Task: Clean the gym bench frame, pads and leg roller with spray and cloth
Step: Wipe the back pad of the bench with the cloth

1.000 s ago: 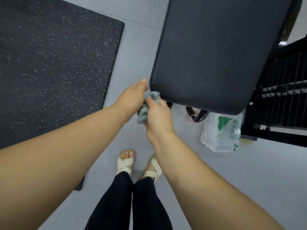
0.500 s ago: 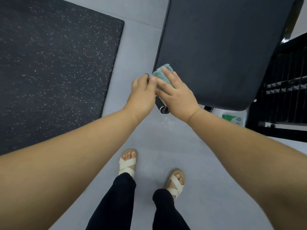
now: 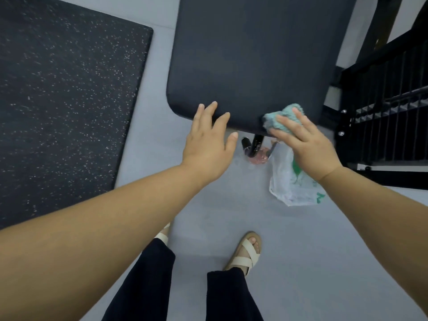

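Observation:
The dark bench pad (image 3: pixel 250 56) fills the top middle of the head view, its rounded near edge toward me. My right hand (image 3: pixel 308 144) presses a teal cloth (image 3: pixel 276 120) against the pad's near right edge. My left hand (image 3: pixel 208 144) is open with fingers spread, its fingertips at the pad's near left edge, holding nothing. Under the pad a black frame tube (image 3: pixel 254 144) with a chrome end shows, and something pinkish (image 3: pixel 260 158) lies on the floor below it; I cannot tell what it is.
A white and green plastic bag (image 3: pixel 293 184) lies on the grey floor under my right wrist. A speckled black rubber mat (image 3: pixel 60 107) covers the left. A black metal rack (image 3: pixel 384 107) stands at the right. My sandalled feet are below.
The cloth went from both hands at the pad's left corner to my right hand alone at the near right edge. My left hand let go and opened.

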Motion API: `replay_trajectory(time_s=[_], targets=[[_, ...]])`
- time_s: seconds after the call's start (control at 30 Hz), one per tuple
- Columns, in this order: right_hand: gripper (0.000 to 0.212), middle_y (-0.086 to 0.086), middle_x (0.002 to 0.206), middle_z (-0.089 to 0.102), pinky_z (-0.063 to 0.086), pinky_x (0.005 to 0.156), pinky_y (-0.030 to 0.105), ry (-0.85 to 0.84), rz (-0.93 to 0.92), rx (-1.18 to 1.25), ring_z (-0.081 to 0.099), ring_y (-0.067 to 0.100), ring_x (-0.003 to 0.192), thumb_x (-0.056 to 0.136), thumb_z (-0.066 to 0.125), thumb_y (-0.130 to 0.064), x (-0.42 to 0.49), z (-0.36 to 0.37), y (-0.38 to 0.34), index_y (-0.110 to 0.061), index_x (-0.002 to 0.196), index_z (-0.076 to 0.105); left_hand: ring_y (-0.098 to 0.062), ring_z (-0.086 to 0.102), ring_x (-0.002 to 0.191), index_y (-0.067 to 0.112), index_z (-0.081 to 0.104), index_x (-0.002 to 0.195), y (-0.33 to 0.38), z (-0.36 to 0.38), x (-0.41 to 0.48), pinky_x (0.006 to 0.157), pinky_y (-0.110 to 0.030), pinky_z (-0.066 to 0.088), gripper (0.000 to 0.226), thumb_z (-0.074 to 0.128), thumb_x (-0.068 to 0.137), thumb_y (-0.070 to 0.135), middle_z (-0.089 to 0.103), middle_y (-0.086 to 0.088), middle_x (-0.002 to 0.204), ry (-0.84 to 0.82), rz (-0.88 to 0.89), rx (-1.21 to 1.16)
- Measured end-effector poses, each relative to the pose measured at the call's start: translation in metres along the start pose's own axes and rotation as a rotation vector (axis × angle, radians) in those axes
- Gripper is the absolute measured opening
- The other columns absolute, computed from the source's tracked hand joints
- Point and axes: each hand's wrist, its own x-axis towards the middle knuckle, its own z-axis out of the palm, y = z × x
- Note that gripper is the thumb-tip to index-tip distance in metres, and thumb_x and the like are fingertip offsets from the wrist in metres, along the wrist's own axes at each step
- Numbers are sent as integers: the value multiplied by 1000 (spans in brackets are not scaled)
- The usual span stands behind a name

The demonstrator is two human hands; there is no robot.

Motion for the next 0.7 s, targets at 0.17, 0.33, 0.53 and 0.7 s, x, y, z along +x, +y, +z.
replay_trajectory(time_s=[0.17,0.33,0.53,0.7], targets=[[47,18,140,45,29,111,37,160,447,288,33,34,134,87,47,12,0,-22,10,-6,130,53,-15,-9,145,19,25,147,26,22,-2,116,-33,10,51,36,99,33,2,4,158,16,-10,7],[42,14,146,39,19,114,46,269,695,318,23,43,139,91,51,-14,44,6,-12,-10,132,52,-18,-7,145,17,26,147,48,40,7,117,-31,3,52,36,99,34,5,0,158,50,28,62],[33,15,131,56,39,104,51,201,473,485,42,40,128,87,53,5,-22,11,-55,-6,116,66,-18,0,145,18,30,145,60,49,14,115,-32,10,51,37,98,35,13,0,156,66,43,135],[35,13,140,47,25,112,25,378,711,563,36,26,135,93,43,2,22,-24,6,-6,123,60,-24,13,141,16,42,140,66,62,28,114,-34,16,46,36,98,35,28,-2,151,149,84,158]])
